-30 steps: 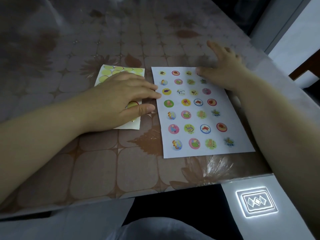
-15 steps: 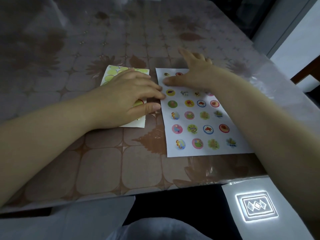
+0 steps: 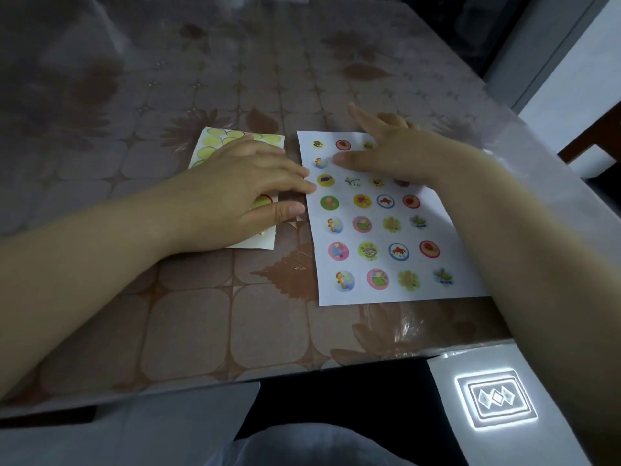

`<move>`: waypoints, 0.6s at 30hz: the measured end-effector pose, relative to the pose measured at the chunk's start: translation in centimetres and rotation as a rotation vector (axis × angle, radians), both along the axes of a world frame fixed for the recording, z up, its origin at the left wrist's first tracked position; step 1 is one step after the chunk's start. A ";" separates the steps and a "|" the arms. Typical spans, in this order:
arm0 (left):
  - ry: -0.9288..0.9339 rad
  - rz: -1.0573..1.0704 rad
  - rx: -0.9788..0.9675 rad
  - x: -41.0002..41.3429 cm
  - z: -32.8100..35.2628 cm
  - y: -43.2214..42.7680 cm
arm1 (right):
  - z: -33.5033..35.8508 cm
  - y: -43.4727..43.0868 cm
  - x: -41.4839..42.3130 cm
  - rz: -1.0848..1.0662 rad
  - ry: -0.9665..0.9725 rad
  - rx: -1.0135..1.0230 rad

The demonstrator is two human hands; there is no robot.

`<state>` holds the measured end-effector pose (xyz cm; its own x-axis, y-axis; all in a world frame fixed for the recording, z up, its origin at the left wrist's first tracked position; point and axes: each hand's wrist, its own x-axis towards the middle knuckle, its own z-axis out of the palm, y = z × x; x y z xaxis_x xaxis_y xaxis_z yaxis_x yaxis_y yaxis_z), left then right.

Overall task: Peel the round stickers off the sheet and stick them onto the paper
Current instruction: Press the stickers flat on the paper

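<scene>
Table (image 3: 188,331): brown tile-and-flower cloth under a clear glossy cover; the near edge is seen, the far end is lost in dim blur.

Paper (image 3: 366,295): a white page laid flat at centre right of the table. Its far right corner and part of its top rows are hidden by the right hand and forearm.

Sticker sheet (image 3: 218,142): laid just left of the paper, apart from it. It is mostly covered by the left hand; pale green emptied circles are seen at its far end.

Left hand (image 3: 235,200): laid flat on the sheet, fingers straight and together, nothing pinched. It is unmoved from a second ago.

Right hand (image 3: 389,153): spread flat over the paper's top rows, fingers apart, nothing gripped. It has shifted from the far right corner toward the left column.

Round stickers (image 3: 362,224): stuck on the paper in rows of four, coloured cartoon discs; the pictures are too small to be read.

Lit emblem (image 3: 496,396): a glowing white panel at lower right.
</scene>
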<state>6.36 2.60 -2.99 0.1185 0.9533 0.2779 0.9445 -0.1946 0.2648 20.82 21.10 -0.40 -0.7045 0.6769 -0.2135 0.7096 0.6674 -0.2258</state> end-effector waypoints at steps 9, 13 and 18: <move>0.034 -0.010 -0.005 0.0 0.0 -0.2 | -0.5 -0.1 1.5 0.017 0.073 0.148; 0.061 0.002 -0.002 -0.2 -0.4 -0.2 | -0.2 1.2 2.9 0.013 0.025 0.093; 0.084 0.012 0.004 -0.4 -0.4 -0.1 | -0.1 1.5 2.8 0.008 0.037 -0.002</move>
